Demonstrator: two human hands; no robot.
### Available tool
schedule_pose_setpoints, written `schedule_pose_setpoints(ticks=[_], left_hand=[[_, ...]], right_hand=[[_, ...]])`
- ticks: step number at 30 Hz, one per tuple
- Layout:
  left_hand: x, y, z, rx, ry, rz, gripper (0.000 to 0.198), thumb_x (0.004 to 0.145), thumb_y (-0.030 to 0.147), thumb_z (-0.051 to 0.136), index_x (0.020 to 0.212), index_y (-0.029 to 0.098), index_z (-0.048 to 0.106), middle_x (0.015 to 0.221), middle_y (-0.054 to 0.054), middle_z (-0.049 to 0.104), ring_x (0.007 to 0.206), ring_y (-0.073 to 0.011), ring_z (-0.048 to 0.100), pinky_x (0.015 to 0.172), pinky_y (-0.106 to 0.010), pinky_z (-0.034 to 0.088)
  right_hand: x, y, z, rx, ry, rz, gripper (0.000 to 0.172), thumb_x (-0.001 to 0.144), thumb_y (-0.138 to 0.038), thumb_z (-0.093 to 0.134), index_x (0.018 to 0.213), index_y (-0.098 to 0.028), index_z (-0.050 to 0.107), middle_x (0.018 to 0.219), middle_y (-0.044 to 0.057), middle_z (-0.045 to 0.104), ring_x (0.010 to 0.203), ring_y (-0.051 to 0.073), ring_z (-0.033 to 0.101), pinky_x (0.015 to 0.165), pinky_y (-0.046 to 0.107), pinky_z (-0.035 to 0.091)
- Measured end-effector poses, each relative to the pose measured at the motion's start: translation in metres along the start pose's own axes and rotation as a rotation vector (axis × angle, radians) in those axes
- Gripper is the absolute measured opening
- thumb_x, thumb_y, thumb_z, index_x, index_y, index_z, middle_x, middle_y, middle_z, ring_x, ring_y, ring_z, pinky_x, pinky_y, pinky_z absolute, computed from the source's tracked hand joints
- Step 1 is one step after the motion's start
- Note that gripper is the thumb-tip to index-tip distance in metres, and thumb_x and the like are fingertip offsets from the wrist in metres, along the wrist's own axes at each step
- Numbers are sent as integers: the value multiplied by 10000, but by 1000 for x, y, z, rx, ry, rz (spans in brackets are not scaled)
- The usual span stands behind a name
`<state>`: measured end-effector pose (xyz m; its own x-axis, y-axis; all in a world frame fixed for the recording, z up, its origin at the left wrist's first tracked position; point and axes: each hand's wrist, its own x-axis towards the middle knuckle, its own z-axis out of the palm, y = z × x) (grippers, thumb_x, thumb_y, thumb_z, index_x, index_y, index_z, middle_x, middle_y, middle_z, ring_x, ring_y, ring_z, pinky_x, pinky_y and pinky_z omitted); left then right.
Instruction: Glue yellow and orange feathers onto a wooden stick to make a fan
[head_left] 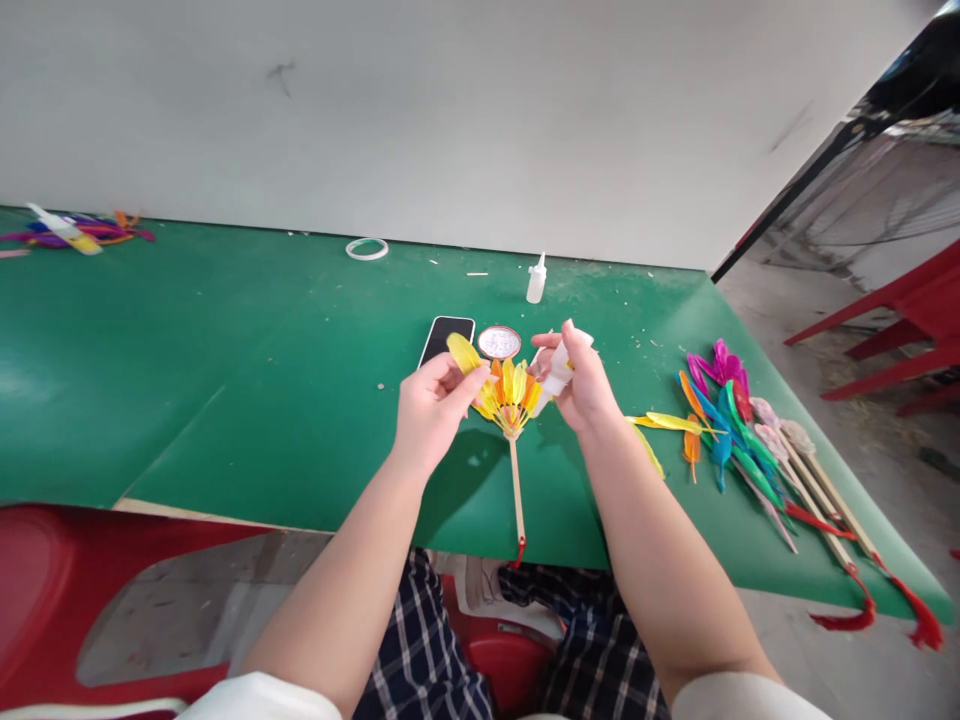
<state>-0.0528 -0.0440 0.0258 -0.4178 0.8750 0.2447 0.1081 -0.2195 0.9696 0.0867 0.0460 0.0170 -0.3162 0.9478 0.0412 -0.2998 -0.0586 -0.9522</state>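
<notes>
My left hand (431, 415) pinches a yellow feather (463, 353) at its quill end, the broad tip pointing up and left. In my right hand (586, 385) is a white squeeze bottle (561, 368), partly covered by the fingers. Between and below both hands lies a fan of yellow and orange feathers (514, 385) on a wooden stick handle (516, 490). A red cord (520, 550) hangs from the handle's end at the table edge. My fingers hide part of the fan's left and right sides.
Behind the fan are a phone (444, 338), a round white disc (499, 342) and another squeeze bottle (535, 280). Loose coloured feathers (721, 440) and tasselled sticks (817, 490) lie right. A tape ring (367, 249) sits by the wall. A red chair (45, 580) stands left.
</notes>
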Motion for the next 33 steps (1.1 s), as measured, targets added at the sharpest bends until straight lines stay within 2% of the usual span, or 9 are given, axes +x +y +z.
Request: schedule_pose_setpoints(ticks=[2, 4, 6, 8, 11, 17, 20, 26, 33], left_hand=[[-6, 3, 1, 107, -72, 88, 115, 722, 283, 640, 787, 193, 671, 713, -23, 671, 541, -109, 577, 482, -213, 446], [-14, 7, 1, 221, -186, 285, 87, 738, 199, 622, 803, 215, 678, 811, -26, 691, 709, -142, 633, 636, -245, 502], [-21, 9, 1, 283, -309, 509, 176, 750, 119, 593, 855, 234, 675, 898, -23, 695, 832, -154, 641, 751, -272, 508], [-29, 9, 0, 320, -383, 665, 253, 753, 86, 581, 928, 251, 659, 966, -22, 686, 875, -154, 640, 782, -283, 513], [-39, 4, 2, 353, -414, 790, 332, 752, 76, 579, 1023, 261, 624, 1021, -34, 671, 912, -162, 634, 785, -291, 525], [-46, -7, 3, 422, -418, 887, 389, 735, 69, 597, 1093, 224, 594, 1062, -69, 654, 972, -188, 616, 833, -310, 522], [-45, -6, 4, 441, -406, 911, 345, 751, 79, 585, 1065, 221, 604, 1057, -59, 656, 964, -181, 619, 831, -311, 528], [-44, -4, 9, 404, -374, 975, 295, 728, 37, 605, 1010, 124, 608, 1023, -94, 658, 961, -169, 611, 830, -309, 534], [-43, -2, 9, 425, -375, 970, 263, 735, 42, 602, 987, 118, 611, 1018, -93, 658, 953, -169, 613, 828, -308, 535]], right_hand=[[0, -2, -1, 13, -23, 5, 482, 746, -623, 429, 742, -185, 631, 485, -30, 479, 471, 105, 496, 634, 308, 464], [1, -4, -3, 19, -21, -13, 543, 749, -658, 378, 735, -182, 638, 518, -6, 509, 514, 121, 527, 618, 309, 459], [2, -6, -7, 2, 19, -50, 598, 753, -690, 311, 697, -187, 629, 535, 11, 514, 535, 131, 536, 582, 305, 447], [4, -8, -13, -53, 68, -95, 636, 750, -718, 240, 649, -203, 601, 529, 16, 498, 523, 131, 522, 541, 301, 426], [5, -10, -22, -200, 98, -159, 677, 719, -764, 182, 643, -221, 578, 511, 20, 484, 479, 129, 481, 490, 305, 381], [4, -11, -24, -372, 140, -211, 709, 684, -792, 155, 693, -219, 572, 460, 6, 433, 414, 111, 428, 441, 295, 328], [3, -11, -19, -291, 166, -212, 697, 672, -797, 144, 609, -220, 530, 422, -12, 384, 383, 100, 398, 405, 286, 311], [1, -14, -10, -77, 220, -211, 687, 645, -818, 130, 487, -225, 439, 395, -37, 296, 331, 75, 289, 349, 274, 235], [1, -13, -11, -65, 241, -205, 685, 662, -809, 144, 497, -226, 465, 421, -22, 326, 369, 87, 348, 363, 271, 249]])
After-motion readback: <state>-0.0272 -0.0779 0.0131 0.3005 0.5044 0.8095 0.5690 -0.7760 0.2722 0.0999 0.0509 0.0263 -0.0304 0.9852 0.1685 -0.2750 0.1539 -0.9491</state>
